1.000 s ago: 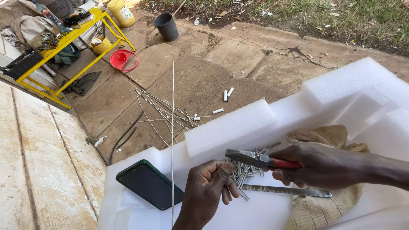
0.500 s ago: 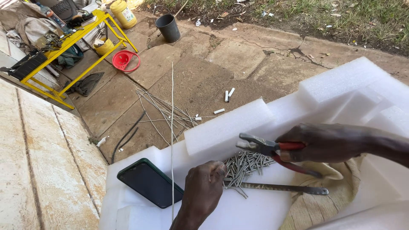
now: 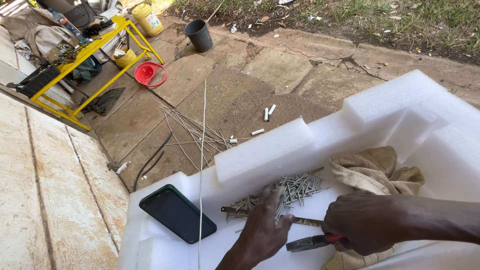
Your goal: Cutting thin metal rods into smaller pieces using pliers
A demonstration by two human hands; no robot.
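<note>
1. The right hand (image 3: 367, 225) has come down toward the near edge of the white moulded foam tray (image 3: 400, 100); half a second ago it was lifted, with the red-handled steel pliers (image 3: 312, 242) opened above the pile. The pliers are now lying low against the foam, noses together and pointing left.
2. The left hand (image 3: 265, 227) has slid forward, and its fingertips are now pressing into the heap of short cut grey wire pins (image 3: 295, 187), where before it was sitting just short of them. I judge the work to be shifting from cutting to sorting or gathering the pieces.
3. The right hand is curling tight around the pliers' handles, fingers wrapped fully closed.
4. The left hand is lying flat, fingers extended and close together, pinching nothing I can make out.
5. A long thin metal file-like bar (image 3: 260, 215) is passing under the left hand, and a dark green-edged smartphone (image 3: 177, 213) is resting face up to the left.
</note>
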